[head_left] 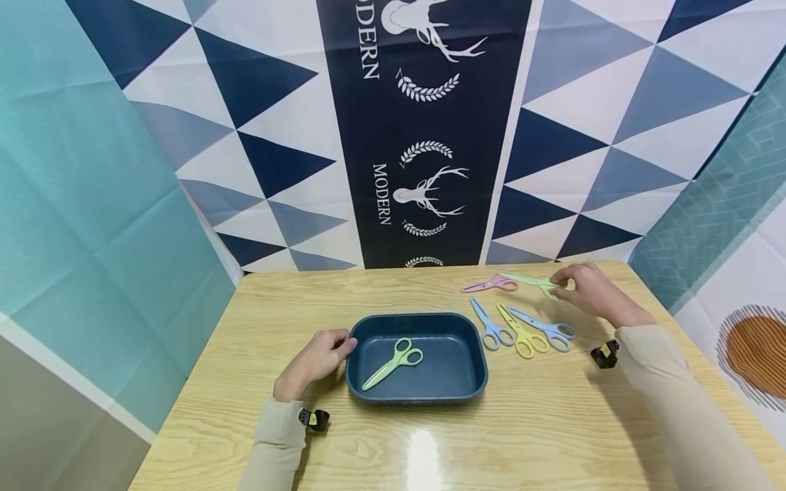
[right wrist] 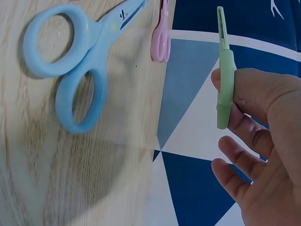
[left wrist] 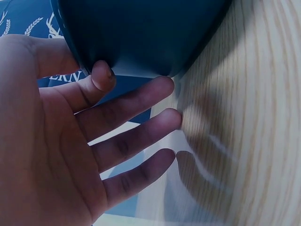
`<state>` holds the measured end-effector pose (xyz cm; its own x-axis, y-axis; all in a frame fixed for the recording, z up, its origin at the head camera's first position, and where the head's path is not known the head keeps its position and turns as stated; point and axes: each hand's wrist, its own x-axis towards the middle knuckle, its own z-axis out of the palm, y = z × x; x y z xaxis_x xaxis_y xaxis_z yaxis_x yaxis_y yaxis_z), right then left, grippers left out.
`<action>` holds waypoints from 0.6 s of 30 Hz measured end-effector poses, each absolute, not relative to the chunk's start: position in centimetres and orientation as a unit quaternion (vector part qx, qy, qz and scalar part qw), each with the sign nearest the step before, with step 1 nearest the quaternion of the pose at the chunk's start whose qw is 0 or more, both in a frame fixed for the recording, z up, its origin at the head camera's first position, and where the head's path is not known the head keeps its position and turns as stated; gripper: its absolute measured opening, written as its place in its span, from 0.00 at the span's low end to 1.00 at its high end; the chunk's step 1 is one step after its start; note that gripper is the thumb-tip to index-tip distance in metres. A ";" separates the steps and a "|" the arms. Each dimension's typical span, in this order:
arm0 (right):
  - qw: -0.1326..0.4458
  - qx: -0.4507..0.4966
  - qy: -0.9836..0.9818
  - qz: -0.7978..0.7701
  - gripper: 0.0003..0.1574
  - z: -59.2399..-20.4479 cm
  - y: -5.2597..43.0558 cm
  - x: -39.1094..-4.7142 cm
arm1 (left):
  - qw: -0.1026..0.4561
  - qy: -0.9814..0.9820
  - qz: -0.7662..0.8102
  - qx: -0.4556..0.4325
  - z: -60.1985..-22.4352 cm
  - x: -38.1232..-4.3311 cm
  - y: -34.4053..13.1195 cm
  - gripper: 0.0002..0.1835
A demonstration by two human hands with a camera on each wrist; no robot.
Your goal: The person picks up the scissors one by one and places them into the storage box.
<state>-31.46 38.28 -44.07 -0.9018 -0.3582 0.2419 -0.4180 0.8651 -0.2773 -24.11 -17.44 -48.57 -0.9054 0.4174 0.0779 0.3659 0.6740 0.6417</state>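
Observation:
My left hand (head_left: pixel 319 356) is at the left end of a dark blue tray (head_left: pixel 417 394), pinching its rim between thumb and index finger; the other fingers spread below the rim in the left wrist view. Inside the tray lies a pair of green scissors (head_left: pixel 393 365), handles toward the back. At the far right, my right hand (head_left: pixel 591 292) pinches a second pair of green scissors (right wrist: pixel 226 84) by the handles. These scissors are off the table, blades pointing left in the head view. Beyond the tray lie pink scissors (head_left: pixel 491 284), close to the held pair.
Right of the tray lie blue scissors (head_left: pixel 488 326), yellow scissors (head_left: pixel 522 331) and another pair of blue scissors (head_left: pixel 546 326), the last two close together. The wooden table (head_left: pixel 522 436) ends at a patterned cloth (head_left: pixel 565 150) behind.

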 end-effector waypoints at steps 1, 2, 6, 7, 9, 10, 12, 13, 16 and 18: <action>0.093 0.203 -0.961 0.164 0.12 -44.0 38.2 -31.4 | 0.037 0.914 0.342 0.215 -48.7 -24.1 -17.4 0.18; 0.095 0.204 -0.960 0.164 0.12 -44.0 38.2 -31.4 | 0.038 0.914 0.341 0.214 -48.6 -24.1 -17.4 0.18; 0.091 0.206 -0.960 0.167 0.12 -43.8 37.8 -31.2 | 0.038 0.915 0.341 0.213 -48.7 -24.0 -17.4 0.18; 0.090 0.206 -0.960 0.167 0.12 -43.8 37.8 -31.2 | 0.038 0.915 0.342 0.212 -48.7 -24.0 -17.4 0.18; 0.089 0.208 -0.960 0.167 0.12 -43.7 37.7 -31.2 | 0.039 0.916 0.341 0.210 -48.6 -24.0 -17.4 0.18; 0.091 0.209 -0.960 0.165 0.12 -43.7 37.7 -31.2 | 0.039 0.916 0.341 0.209 -48.6 -24.0 -17.4 0.18; 0.095 0.212 -0.959 0.163 0.11 -43.7 37.6 -31.3 | 0.040 0.915 0.343 0.209 -48.7 -24.0 -17.4 0.18; 0.096 0.213 -0.959 0.163 0.11 -43.7 37.6 -31.3 | 0.041 0.915 0.344 0.208 -48.6 -24.0 -17.4 0.18; 0.098 0.213 -0.959 0.161 0.11 -43.6 37.4 -31.3 | 0.045 0.914 0.345 0.207 -48.5 -24.0 -17.4 0.19; 0.098 0.216 -0.958 0.163 0.11 -43.3 37.3 -31.3 | 0.046 0.915 0.343 0.207 -48.5 -24.0 -17.3 0.19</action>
